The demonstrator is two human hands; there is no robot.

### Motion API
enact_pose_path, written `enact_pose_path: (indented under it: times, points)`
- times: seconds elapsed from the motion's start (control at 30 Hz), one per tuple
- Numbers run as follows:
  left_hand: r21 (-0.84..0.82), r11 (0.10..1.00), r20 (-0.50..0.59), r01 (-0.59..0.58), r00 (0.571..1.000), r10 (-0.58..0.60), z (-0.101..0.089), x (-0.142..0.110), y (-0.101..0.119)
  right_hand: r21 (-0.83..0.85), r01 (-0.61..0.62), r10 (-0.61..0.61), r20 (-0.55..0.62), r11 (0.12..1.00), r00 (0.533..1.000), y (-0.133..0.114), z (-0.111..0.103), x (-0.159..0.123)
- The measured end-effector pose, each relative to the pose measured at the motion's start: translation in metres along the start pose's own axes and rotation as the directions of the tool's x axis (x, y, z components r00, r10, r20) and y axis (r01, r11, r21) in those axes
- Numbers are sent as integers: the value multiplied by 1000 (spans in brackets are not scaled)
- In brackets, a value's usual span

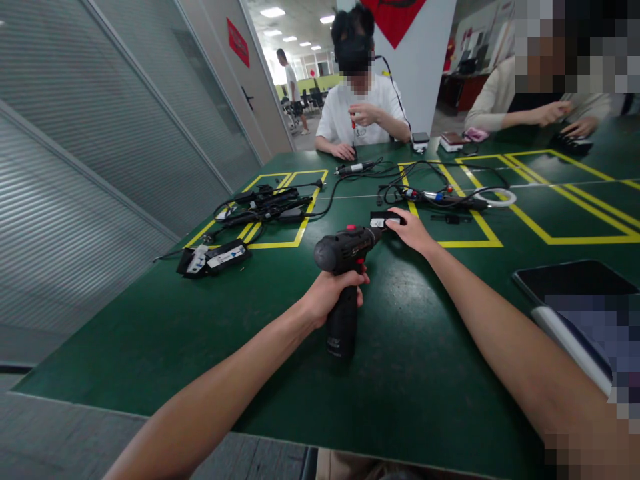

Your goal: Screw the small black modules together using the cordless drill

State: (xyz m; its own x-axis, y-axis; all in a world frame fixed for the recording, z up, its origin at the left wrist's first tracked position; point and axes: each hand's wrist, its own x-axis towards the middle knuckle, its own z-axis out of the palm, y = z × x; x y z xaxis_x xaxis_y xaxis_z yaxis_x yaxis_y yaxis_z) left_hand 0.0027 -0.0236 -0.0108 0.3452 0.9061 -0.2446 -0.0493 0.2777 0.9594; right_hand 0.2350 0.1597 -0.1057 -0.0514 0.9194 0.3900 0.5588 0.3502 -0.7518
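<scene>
Gripping the handle of a black cordless drill [345, 267], left hand [333, 293] is holding it upright mid-bench, butt resting on the green bench [150, 333]. Barrel is pointing right, toward far edge. Right hand [413, 230] fingers are closing on its chuck.

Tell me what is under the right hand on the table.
A small black block with a white label lies partly under the right hand, at the cordless drill's nose. The fingers cover its right end.
</scene>
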Motion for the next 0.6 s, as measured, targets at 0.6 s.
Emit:
enact_pose_path:
  times: [0.6]
  points:
    - [6,1000,-39,-28,999,28,2,1,-4,-5,27,-27,-17,1000,999,4,1,0]
